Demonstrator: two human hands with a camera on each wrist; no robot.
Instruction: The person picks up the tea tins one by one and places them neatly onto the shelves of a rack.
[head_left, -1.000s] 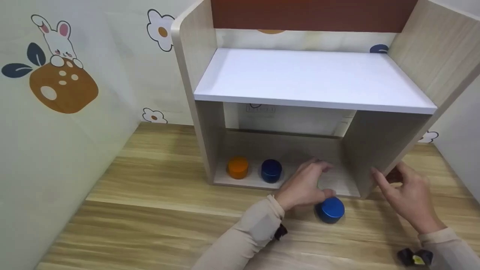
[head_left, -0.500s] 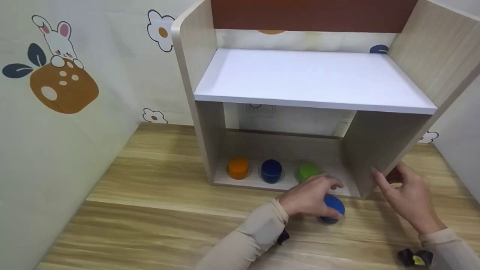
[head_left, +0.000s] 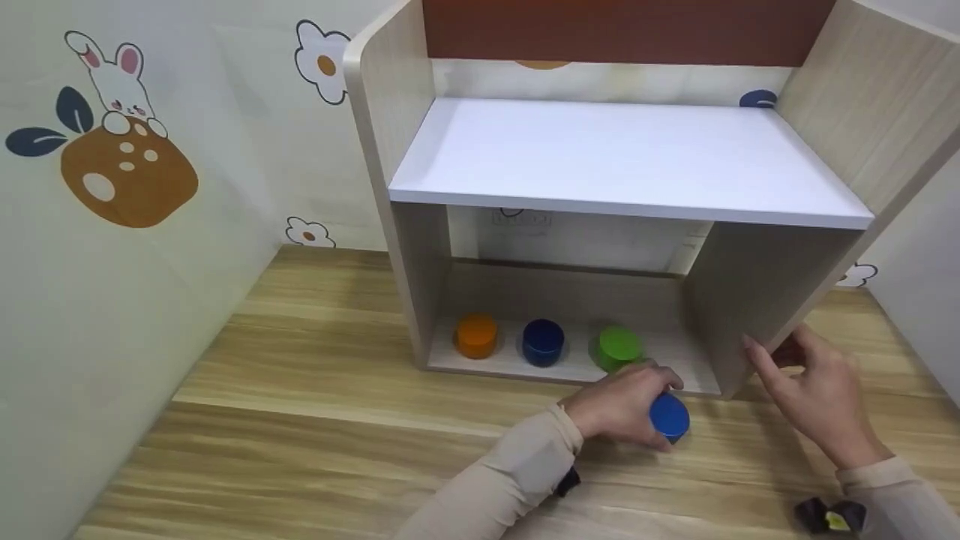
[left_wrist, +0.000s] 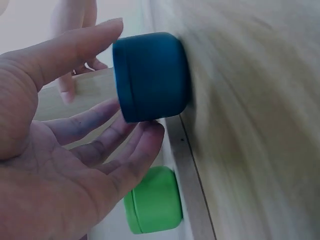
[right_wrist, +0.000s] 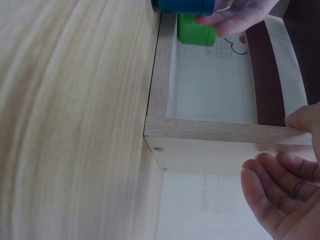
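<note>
My left hand [head_left: 622, 405] reaches round a small blue tin [head_left: 670, 417] on the table just in front of the shelf's lower board. In the left wrist view the thumb lies at one side of the blue tin [left_wrist: 152, 77], while bent fingers touch the other. My right hand [head_left: 821, 397] holds the front edge of the shelf's right side panel [head_left: 772, 292], thumb inside and fingers outside. On the lower board stand an orange tin [head_left: 476, 336], a dark blue tin [head_left: 543, 343] and a green tin [head_left: 619, 348], left to right. The green one is nearest my left hand.
A white upper shelf board [head_left: 630, 161] spans the unit above the tins, with a brown panel [head_left: 630, 30] higher up. The unit stands on a wood-grain table [head_left: 300, 420]. Patterned walls [head_left: 225, 90] rise behind and at the left.
My left hand has drawn back from the lower board, uncovering the green tin, and come round the blue tin. My right hand stays on the side panel.
</note>
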